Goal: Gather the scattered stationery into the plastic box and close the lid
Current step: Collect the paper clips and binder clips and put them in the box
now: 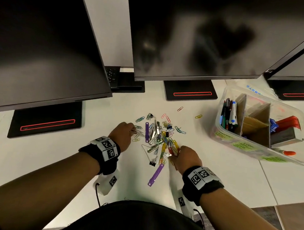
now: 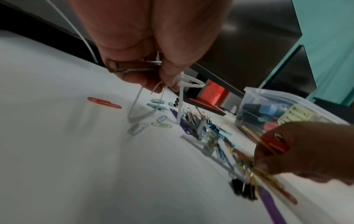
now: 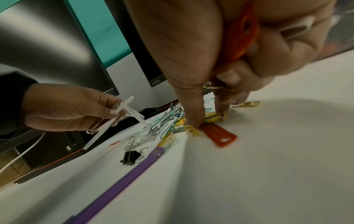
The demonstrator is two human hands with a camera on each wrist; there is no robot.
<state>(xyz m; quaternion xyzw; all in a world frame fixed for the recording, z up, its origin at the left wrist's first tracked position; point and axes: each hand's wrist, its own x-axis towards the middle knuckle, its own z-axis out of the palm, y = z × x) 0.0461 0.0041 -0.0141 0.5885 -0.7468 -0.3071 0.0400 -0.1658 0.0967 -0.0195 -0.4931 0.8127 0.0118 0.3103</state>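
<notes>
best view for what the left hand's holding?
Right wrist: the left hand shows side-on, pinching crossed white strips in its fingertips. Left wrist view has them close but blurred and partly hidden behind fingers. Head view shows only the back of that hand, strips barely visible.

3 dark monitors on black stands stand along the white desk.

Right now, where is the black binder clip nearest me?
In the head view the black binder clip lies at the pile's near edge, just above the long purple strip, left of the right hand.
</notes>
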